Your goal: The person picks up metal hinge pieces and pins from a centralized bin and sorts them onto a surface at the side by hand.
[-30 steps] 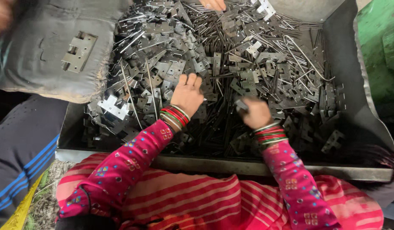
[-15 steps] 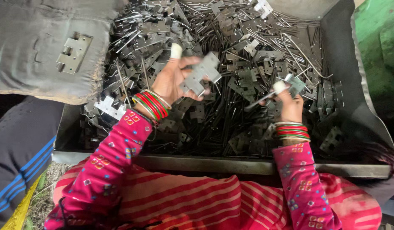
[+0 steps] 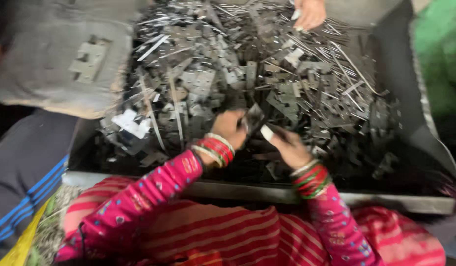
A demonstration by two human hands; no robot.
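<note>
Two hands meet above the tray [image 3: 267, 193] near edge. My left hand [image 3: 230, 129], apart half a second ago, now pinches a plate [image 3: 253, 118]; right hand [image 3: 286, 146] touches it, grip unclear. Likely joining parts.

Grey sack [image 3: 55, 74] — green wall [image 3: 442, 64]

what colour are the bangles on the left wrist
Red with green and pale bands; the bangles sit just behind the left hand, seen only in the head view, slightly blurred.
</note>
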